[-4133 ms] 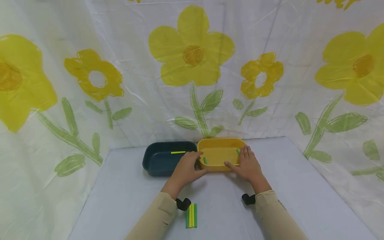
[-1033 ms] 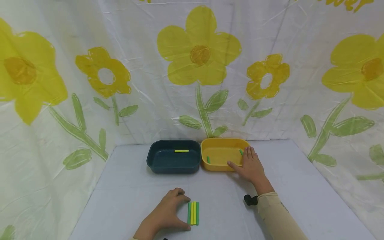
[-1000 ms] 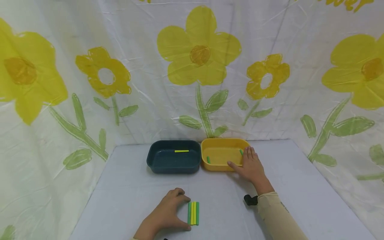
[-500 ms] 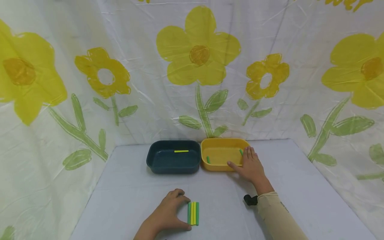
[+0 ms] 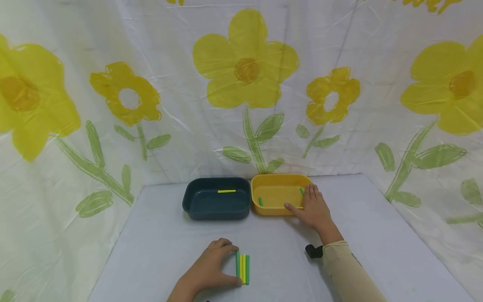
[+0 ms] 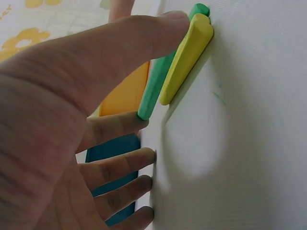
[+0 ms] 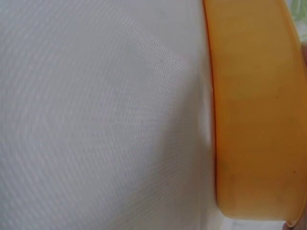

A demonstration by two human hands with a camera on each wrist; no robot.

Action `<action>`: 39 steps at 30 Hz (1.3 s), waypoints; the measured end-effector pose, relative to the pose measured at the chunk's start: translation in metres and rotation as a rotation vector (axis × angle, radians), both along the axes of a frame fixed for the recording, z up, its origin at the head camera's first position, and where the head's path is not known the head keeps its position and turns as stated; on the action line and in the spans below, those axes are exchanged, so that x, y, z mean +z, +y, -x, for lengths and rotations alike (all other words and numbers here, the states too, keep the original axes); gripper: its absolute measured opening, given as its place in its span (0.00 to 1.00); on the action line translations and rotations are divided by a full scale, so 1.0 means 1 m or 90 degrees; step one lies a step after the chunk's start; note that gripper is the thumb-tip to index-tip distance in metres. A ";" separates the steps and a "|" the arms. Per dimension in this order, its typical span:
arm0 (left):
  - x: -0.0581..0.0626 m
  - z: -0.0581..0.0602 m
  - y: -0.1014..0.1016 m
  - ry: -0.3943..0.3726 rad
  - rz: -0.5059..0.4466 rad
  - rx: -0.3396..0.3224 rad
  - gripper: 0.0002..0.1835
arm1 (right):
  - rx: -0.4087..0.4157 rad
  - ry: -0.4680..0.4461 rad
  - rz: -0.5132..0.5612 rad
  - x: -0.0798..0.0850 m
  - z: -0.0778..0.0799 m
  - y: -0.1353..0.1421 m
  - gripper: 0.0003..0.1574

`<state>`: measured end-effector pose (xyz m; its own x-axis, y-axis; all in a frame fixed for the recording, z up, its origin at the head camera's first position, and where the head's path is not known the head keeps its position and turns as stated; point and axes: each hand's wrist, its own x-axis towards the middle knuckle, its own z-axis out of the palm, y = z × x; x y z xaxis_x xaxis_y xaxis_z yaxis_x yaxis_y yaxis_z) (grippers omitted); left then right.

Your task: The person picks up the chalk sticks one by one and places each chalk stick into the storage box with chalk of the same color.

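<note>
Left hand (image 5: 211, 267): grip pinches one green stick (image 5: 237, 264) by its ends, beside two yellow sticks (image 5: 244, 268) and a second green stick (image 5: 247, 269) on the white counter (image 5: 162, 247). Right hand (image 5: 315, 210): grip spread, touches the yellow tray (image 5: 273, 211), which contains two short green pieces (image 5: 260, 201). Dark teal tray (image 5: 216, 216), just beside: contains one yellow piece (image 5: 226, 191).

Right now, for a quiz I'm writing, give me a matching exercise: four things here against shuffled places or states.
Things
1. Dark teal rectangular tub
2. Yellow rectangular tub
3. Bare left hand
4. Bare right hand

Descriptions
A. Pinches a thin green stick
B. At the yellow tub's right end
C. Contains one thin yellow stick
D. Contains two green sticks

Pairs: 1-C; 2-D; 3-A; 4-B
</note>
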<state>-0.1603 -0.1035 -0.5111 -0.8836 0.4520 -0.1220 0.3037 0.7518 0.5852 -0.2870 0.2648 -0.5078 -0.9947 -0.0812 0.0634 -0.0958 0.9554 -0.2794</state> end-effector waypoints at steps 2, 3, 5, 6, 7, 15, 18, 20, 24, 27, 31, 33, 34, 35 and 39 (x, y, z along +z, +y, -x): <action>0.003 0.000 0.001 0.000 -0.006 0.000 0.45 | 0.001 -0.003 -0.002 0.000 0.001 0.000 0.80; 0.004 0.000 0.001 0.002 -0.009 0.000 0.45 | 0.001 -0.004 -0.003 -0.001 0.001 0.000 0.80; 0.004 0.000 0.001 0.008 -0.010 -0.002 0.45 | 0.001 -0.003 -0.002 -0.002 0.001 0.000 0.80; 0.004 0.001 0.001 0.010 -0.008 -0.002 0.45 | 0.001 -0.002 -0.002 -0.002 0.002 0.000 0.80; 0.004 0.002 0.001 0.010 -0.008 -0.001 0.45 | 0.002 -0.001 -0.002 -0.003 0.002 0.000 0.80; 0.003 0.007 0.007 0.019 -0.019 0.005 0.45 | -0.001 0.012 0.002 -0.004 0.002 0.001 0.80; 0.003 0.008 0.009 0.024 -0.034 -0.006 0.44 | -0.003 0.011 0.004 -0.004 0.001 0.000 0.80; 0.003 0.009 0.012 0.018 -0.043 -0.009 0.45 | -0.003 0.010 0.006 -0.004 0.001 0.000 0.80; 0.005 0.014 0.017 -0.006 -0.052 -0.003 0.45 | -0.004 0.008 0.010 -0.003 0.001 0.000 0.80; 0.008 0.017 0.021 -0.014 -0.051 0.001 0.46 | -0.007 0.006 0.007 -0.001 0.000 -0.001 0.80; 0.014 0.020 0.024 0.000 -0.050 -0.003 0.47 | -0.006 0.007 0.007 0.000 0.000 -0.002 0.80; 0.017 0.022 0.026 0.013 -0.055 -0.006 0.46 | -0.004 0.009 0.009 0.000 0.000 -0.002 0.79; 0.018 0.022 0.027 0.020 -0.058 -0.008 0.46 | -0.002 0.009 0.010 0.000 0.000 -0.002 0.79; 0.020 0.023 0.028 0.029 -0.059 -0.009 0.46 | -0.004 0.010 0.011 0.000 0.000 -0.002 0.78; 0.025 0.028 0.031 0.046 -0.063 -0.008 0.46 | -0.007 0.010 0.012 -0.001 0.000 -0.002 0.78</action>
<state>-0.1886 -0.0720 -0.4864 -0.8830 0.4692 -0.0121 0.3564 0.6871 0.6332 -0.2867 0.2633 -0.5085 -0.9944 -0.0691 0.0802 -0.0899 0.9512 -0.2953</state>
